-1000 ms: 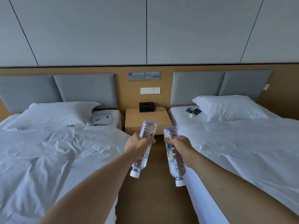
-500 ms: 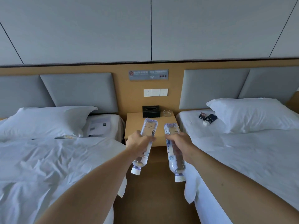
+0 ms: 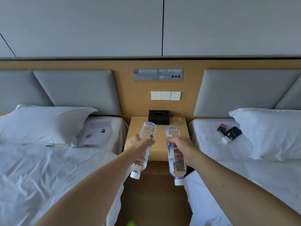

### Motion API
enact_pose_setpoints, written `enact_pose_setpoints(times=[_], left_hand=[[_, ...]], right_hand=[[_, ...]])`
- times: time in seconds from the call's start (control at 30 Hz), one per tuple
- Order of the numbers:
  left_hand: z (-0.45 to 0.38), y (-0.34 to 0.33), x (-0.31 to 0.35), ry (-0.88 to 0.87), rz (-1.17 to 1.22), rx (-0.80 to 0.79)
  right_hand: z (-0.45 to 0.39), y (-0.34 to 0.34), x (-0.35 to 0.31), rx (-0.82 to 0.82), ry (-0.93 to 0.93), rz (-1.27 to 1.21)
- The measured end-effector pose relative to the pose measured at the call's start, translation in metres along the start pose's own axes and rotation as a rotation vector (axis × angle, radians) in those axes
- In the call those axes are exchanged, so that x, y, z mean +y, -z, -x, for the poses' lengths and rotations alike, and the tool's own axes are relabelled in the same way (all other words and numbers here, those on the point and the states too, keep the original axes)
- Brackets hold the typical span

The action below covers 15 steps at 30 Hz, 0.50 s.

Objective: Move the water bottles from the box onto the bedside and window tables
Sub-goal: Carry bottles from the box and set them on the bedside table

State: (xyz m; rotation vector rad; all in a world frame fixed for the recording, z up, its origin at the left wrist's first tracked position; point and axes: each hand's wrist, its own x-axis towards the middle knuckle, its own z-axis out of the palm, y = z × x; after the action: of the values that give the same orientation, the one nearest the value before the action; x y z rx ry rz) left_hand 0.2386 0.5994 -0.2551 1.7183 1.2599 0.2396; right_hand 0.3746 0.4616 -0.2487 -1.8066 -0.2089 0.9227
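While both bottles were out of the box, neither stood on the counter (image 3: 141,154) yet: left fingers (image 3: 149,142) gripped one bottle (image 3: 145,145), right fingers (image 3: 171,140) another (image 3: 175,158), bases beyond the fingers, above the counter.

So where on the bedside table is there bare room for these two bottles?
The bedside table is bare across its front and left, ahead of the tissue box. The back is crowded: tissue box, with a glass ashtray to its right.
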Motion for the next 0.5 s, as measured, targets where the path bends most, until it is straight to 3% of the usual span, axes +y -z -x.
enact_pose_setpoints(times=[0.5], left_hand=[[-0.270,-0.016,0.051,0.135,-0.103,-0.238]], right_hand=[[-0.232,-0.045,-0.073,-0.005,-0.260,0.016]])
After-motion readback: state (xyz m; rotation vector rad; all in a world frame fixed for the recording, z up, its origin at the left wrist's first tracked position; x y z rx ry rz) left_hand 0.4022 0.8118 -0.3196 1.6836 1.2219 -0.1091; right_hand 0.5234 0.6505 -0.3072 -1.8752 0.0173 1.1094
